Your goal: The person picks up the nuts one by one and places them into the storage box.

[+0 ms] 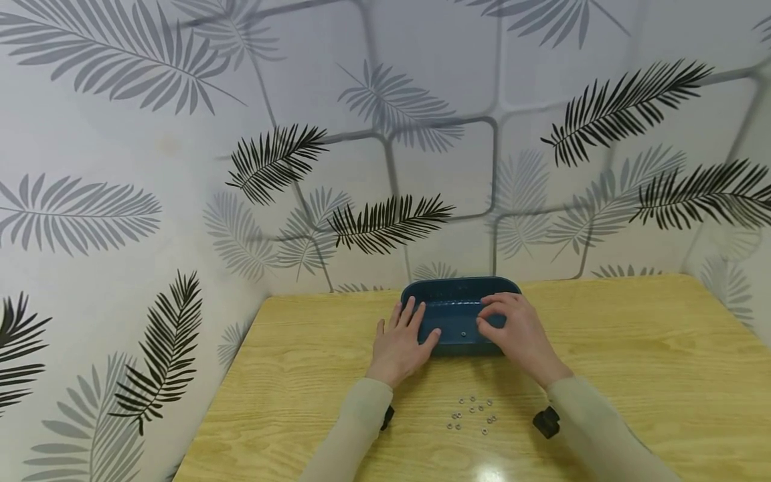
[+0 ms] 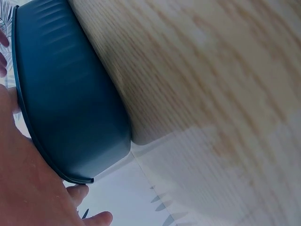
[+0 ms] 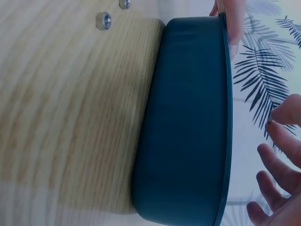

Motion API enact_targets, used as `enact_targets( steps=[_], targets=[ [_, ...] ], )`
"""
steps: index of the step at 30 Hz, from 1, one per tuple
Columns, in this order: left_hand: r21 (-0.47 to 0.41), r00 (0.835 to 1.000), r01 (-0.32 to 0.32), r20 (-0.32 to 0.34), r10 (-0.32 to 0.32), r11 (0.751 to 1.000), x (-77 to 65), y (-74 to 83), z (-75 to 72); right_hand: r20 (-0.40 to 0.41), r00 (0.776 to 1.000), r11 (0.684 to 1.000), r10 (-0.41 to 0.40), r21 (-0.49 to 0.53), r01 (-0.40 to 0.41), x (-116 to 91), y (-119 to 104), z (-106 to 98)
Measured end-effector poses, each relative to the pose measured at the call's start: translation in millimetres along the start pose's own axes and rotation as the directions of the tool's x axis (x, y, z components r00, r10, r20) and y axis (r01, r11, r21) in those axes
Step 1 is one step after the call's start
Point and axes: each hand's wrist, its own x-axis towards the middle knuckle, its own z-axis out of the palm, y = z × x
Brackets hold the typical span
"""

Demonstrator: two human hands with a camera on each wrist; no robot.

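A dark blue tray (image 1: 456, 349) with raised walls sits on the wooden table. My left hand (image 1: 400, 349) rests over its left end with the fingers spread; in the left wrist view, that hand (image 2: 35, 181) lies along the rim. Above the tray's right side, my right hand (image 1: 523, 331) pinches a tiny metal nut (image 3: 269, 120) between thumb and index finger, mostly hidden by the fingertips. One small nut (image 1: 463, 333) lies on the tray floor. Several loose metal nuts (image 1: 472, 410) are scattered on the table in front of the tray; one nut (image 3: 103, 21) shows up close in the right wrist view.
The wooden table (image 1: 301, 375) reaches back to a wall (image 1: 434, 174) with a leaf pattern. The tray stands near the table's back edge. Dark wrist straps (image 1: 547, 422) show under the pale sleeves.
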Motion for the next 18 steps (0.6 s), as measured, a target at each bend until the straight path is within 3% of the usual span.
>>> enact_targets(
  steps=[18],
  targets=[
    [0.018, 1.000, 0.014, 0.013, -0.015, 1.000, 0.4, 0.3, 0.5, 0.010, 1.000, 0.999, 0.027, -0.035, -0.026, 20.6, 5.3, 6.2]
  ],
)
